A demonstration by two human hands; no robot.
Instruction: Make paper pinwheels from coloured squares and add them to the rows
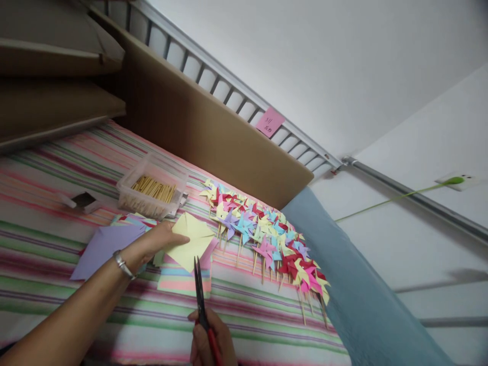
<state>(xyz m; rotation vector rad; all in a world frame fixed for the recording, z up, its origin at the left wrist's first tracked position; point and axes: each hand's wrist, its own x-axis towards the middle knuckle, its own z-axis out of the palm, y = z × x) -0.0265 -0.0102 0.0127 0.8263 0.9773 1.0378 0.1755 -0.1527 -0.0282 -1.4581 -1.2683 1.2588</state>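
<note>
My left hand point(163, 238) pinches a square of pale yellow paper point(190, 236), thumb on top. Slits run inward from the corners of this paper. In my right hand point(213, 335) are scissors point(201, 300) with dark blades and red handles. Their tips point up at the lower edge of the yellow square, and the blades look nearly closed. Beneath the yellow square lies a stack of coloured paper point(185, 283), with a pink sheet showing at its side. Purple paper point(109, 249) lies left of my left wrist, partly hidden by my forearm.
A clear plastic box point(125, 185) holds many short wooden sticks. Many finished paper pinwheels point(244, 229) on sticks lie to the right. A small open box point(82, 202) sits at left. Cardboard point(213, 137) stands along a white rail, and cardboard boxes point(57, 101) fill the upper left.
</note>
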